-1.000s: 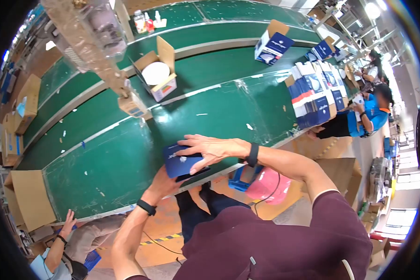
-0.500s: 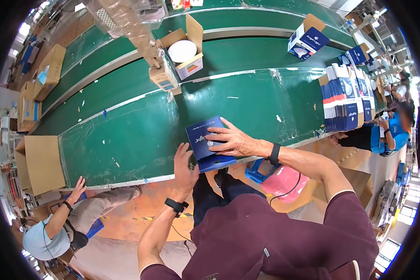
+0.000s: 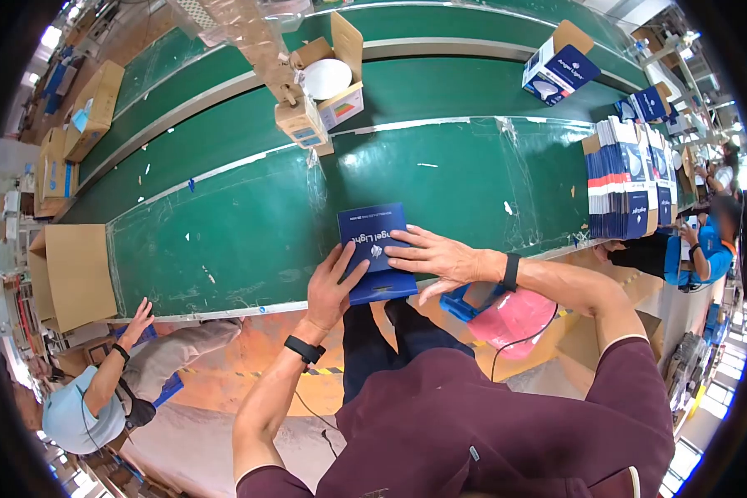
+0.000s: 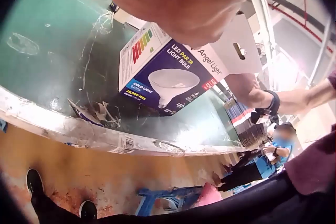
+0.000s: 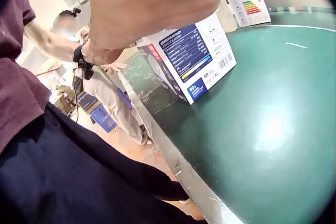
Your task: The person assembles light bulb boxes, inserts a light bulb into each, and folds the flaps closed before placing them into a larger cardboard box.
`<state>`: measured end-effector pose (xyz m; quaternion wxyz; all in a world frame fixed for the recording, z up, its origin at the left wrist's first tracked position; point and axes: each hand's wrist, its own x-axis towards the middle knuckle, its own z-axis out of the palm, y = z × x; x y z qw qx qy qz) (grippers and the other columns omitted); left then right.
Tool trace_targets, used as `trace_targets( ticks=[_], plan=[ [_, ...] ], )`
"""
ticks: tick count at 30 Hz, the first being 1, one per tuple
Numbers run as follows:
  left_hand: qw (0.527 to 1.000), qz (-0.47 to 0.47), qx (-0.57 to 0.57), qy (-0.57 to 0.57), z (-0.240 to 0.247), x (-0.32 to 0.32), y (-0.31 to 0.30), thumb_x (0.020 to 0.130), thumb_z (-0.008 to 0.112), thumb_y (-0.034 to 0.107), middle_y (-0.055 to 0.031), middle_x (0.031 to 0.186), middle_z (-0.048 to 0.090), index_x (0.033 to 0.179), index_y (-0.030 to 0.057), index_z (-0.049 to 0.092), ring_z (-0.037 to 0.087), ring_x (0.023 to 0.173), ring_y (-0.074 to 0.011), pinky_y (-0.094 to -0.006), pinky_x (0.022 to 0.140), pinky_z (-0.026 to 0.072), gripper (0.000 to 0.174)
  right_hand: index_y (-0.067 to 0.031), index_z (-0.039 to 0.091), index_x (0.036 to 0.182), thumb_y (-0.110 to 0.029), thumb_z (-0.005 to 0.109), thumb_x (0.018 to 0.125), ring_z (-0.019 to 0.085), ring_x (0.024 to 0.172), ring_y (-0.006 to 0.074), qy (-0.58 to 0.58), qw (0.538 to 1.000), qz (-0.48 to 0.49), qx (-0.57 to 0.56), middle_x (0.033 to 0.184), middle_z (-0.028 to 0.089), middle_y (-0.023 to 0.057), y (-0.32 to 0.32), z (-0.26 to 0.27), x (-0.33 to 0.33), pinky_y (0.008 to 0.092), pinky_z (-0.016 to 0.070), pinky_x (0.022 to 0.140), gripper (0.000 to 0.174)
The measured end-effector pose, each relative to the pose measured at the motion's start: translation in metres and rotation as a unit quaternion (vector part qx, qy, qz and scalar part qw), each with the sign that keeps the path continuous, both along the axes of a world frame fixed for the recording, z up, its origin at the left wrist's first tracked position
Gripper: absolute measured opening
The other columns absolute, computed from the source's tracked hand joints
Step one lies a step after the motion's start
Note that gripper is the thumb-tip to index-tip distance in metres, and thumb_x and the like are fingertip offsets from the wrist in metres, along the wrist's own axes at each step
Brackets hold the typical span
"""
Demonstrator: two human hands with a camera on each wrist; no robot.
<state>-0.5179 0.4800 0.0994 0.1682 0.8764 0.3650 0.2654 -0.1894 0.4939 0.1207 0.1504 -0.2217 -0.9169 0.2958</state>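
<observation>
L grip (image 3: 334, 286) flat on blue box (image 3: 367, 226) left side, R grip (image 3: 440, 256) spread on top, fingers straight. Box at green counter (image 3: 224, 241) edge.

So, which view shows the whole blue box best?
The head view: the blue box shows whole, with the left hand and right hand on it. Each wrist view shows only its printed sides beneath a blurred hand.

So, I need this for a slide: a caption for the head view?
Left hand and right hand rest on a blue box at the green table's edge.
</observation>
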Motion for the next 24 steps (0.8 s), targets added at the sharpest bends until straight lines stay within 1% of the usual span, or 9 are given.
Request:
trace_targets(
  ticks=[4, 7, 9, 13, 16, 19, 20, 22, 24],
  plan=[
    [1.000, 0.013, 0.000, 0.003, 0.002, -0.002, -0.001, 0.075, 0.075, 0.010, -0.0102, 0.151, 0.063, 0.132, 0.0183, 0.075, 0.061, 0.130, -0.0452, -0.0497, 0.104, 0.0542, 0.058, -0.0037, 0.045, 0.158, -0.052, 0.073, 0.091, 0.028, 0.160, 0.0334, -0.016, 0.998, 0.003, 0.066, 0.168, 0.040, 0.0128, -0.006, -0.021, -0.010, 0.0641, 0.0169, 0.130, 0.087],
    [1.000, 0.003, 0.011, -0.011, -0.007, -0.003, 0.002, 0.076, 0.075, 0.009, -0.0104, 0.150, 0.064, 0.129, 0.0166, 0.076, 0.061, 0.128, -0.0455, -0.0512, 0.104, 0.0544, 0.054, -0.0038, 0.048, 0.156, -0.044, 0.073, 0.091, 0.036, 0.157, 0.0302, -0.016, 0.989, 0.001, 0.146, 0.164, 0.046, 0.0116, 0.001, -0.040, -0.010, 0.0683, 0.0162, 0.129, 0.080],
    [1.000, -0.009, -0.011, -0.020, -0.014, -0.008, 0.001, 0.071, 0.075, 0.006, -0.0093, 0.153, 0.061, 0.133, 0.0180, 0.073, 0.061, 0.128, -0.0463, -0.0519, 0.102, 0.0550, 0.063, -0.0048, 0.054, 0.151, -0.032, 0.072, 0.093, 0.041, 0.155, 0.0277, 0.010, 0.992, -0.012, 0.127, 0.161, 0.051, 0.0094, -0.002, -0.047, -0.011, 0.0700, 0.0173, 0.128, 0.067],
    [0.999, -0.037, 0.008, 0.008, -0.005, -0.007, 0.013, 0.067, 0.075, 0.004, -0.0109, 0.159, 0.054, 0.137, 0.0191, 0.068, 0.061, 0.129, -0.0468, -0.0511, 0.101, 0.0561, 0.071, -0.0080, 0.054, 0.153, -0.018, 0.068, 0.091, 0.040, 0.155, 0.0257, -0.028, 0.994, -0.012, 0.106, 0.163, 0.049, 0.0063, 0.001, -0.014, -0.014, 0.0674, 0.0211, 0.127, 0.064],
    [0.998, -0.037, -0.004, 0.040, 0.003, -0.006, 0.007, 0.070, 0.071, 0.000, -0.0120, 0.161, 0.052, 0.141, 0.0217, 0.067, 0.066, 0.125, -0.0452, -0.0470, 0.101, 0.0588, 0.074, -0.0125, 0.053, 0.154, -0.029, 0.071, 0.095, 0.038, 0.157, 0.0272, -0.111, 0.979, 0.012, 0.170, 0.164, 0.047, 0.0062, 0.001, 0.002, -0.014, 0.0657, 0.0239, 0.126, 0.063],
    [0.998, -0.050, 0.006, 0.043, 0.000, -0.012, 0.004, 0.072, 0.070, 0.002, -0.0147, 0.161, 0.051, 0.142, 0.0170, 0.066, 0.068, 0.120, -0.0419, -0.0459, 0.096, 0.0607, 0.072, -0.0154, 0.055, 0.153, -0.030, 0.077, 0.088, 0.042, 0.153, 0.0333, -0.083, 0.974, 0.087, 0.190, 0.163, 0.048, 0.0081, 0.033, 0.014, -0.006, 0.0647, 0.0269, 0.125, 0.070],
    [0.998, -0.050, -0.005, 0.039, 0.001, -0.011, 0.006, 0.072, 0.070, 0.003, -0.0150, 0.162, 0.051, 0.143, 0.0158, 0.065, 0.069, 0.119, -0.0411, -0.0457, 0.094, 0.0611, 0.072, -0.0162, 0.059, 0.147, -0.031, 0.077, 0.091, 0.042, 0.152, 0.0353, -0.094, 0.975, 0.090, 0.182, 0.163, 0.048, 0.0102, 0.052, 0.020, -0.001, 0.0618, 0.0295, 0.124, 0.061],
    [0.999, -0.047, -0.010, 0.022, -0.001, -0.008, 0.009, 0.075, 0.070, 0.005, -0.0132, 0.162, 0.051, 0.139, 0.0138, 0.066, 0.070, 0.115, -0.0386, -0.0451, 0.087, 0.0618, 0.065, -0.0109, 0.062, 0.143, -0.028, 0.076, 0.093, 0.053, 0.142, 0.0354, -0.099, 0.981, -0.011, 0.169, 0.154, 0.056, 0.0155, 0.106, 0.041, 0.008, 0.0543, 0.0401, 0.119, 0.055],
    [0.999, -0.042, 0.011, 0.002, -0.002, -0.013, 0.003, 0.077, 0.070, 0.005, -0.0132, 0.160, 0.053, 0.137, 0.0105, 0.067, 0.071, 0.113, -0.0378, -0.0432, 0.084, 0.0625, 0.060, -0.0056, 0.060, 0.146, -0.026, 0.076, 0.094, 0.065, 0.125, 0.0315, 0.077, 0.937, -0.301, 0.159, 0.142, 0.065, 0.0187, 0.154, 0.043, 0.003, 0.0450, 0.0524, 0.106, 0.058]
  ],
)
